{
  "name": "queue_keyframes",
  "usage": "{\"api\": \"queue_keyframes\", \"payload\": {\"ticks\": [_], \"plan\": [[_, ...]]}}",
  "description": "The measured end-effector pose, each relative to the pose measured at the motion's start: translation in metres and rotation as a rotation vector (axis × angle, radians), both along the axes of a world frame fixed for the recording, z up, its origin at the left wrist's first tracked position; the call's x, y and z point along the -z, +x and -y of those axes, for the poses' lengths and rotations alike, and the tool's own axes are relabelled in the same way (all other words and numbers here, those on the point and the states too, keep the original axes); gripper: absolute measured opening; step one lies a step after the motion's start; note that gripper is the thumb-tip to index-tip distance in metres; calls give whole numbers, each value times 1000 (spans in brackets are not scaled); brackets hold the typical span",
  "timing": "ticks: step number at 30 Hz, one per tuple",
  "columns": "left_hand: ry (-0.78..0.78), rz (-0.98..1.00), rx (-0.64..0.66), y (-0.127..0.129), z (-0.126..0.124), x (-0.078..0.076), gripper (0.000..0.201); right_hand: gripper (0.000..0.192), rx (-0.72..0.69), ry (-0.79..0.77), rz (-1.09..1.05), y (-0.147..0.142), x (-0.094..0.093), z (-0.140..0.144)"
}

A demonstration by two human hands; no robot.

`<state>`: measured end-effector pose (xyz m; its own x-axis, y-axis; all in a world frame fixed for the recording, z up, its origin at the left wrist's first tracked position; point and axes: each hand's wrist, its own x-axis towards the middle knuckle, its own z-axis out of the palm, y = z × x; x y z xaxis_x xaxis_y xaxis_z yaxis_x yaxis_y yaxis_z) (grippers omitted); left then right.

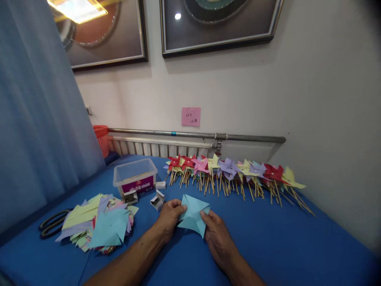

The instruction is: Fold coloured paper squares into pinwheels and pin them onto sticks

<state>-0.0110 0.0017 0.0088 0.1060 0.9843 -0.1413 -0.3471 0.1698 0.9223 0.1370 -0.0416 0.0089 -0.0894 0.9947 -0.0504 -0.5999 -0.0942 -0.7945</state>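
A light blue paper square (194, 213) with slits cut in from its corners is held up over the blue table. My left hand (170, 218) pinches its left side between thumb and fingers. At its right side my right hand (216, 234) grips the sheet, thumb on top. The paper bows a little between them. To the left lies a loose pile of cut paper squares (83, 214) in yellow, purple, pink and blue, with another light blue square (110, 227) on top. Just beyond my left hand sits a small open white box (157, 200).
Finished paper pinwheels on sticks (228, 169) lie in a row along the table's back. A clear plastic tub (135, 170) holding sticks stands back left, near another small box (130, 197). Black-handled scissors (53, 224) lie far left. A blue curtain (44, 99) hangs there.
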Motion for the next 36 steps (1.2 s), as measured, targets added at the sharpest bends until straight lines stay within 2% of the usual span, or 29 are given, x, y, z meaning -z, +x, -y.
{"api": "queue_keyframes", "payload": {"ticks": [7, 11, 15, 20, 25, 30, 36], "plan": [[-27, 48, -14, 4, 5, -1, 42, 38, -12, 63, -30, 1, -5, 4], [-37, 47, -18, 4, 4, -1, 43, 43, -36, 33, -2, 0, -6, 4], [-22, 26, -26, 5, 6, -3, 44, 48, 5, -17, 69, -2, 2, -1], [-8, -12, -64, 5, 7, -5, 45, 46, 76, -28, 81, -4, 15, -10], [30, 4, -84, 2, 6, -7, 42, 44, 75, -20, 85, -5, 14, -10], [98, -70, -130, 2, 6, -10, 40, 43, 104, -48, 115, -5, 16, -10], [193, -137, -99, 1, 10, -13, 39, 41, 109, -51, 143, -4, 19, -12]]}}
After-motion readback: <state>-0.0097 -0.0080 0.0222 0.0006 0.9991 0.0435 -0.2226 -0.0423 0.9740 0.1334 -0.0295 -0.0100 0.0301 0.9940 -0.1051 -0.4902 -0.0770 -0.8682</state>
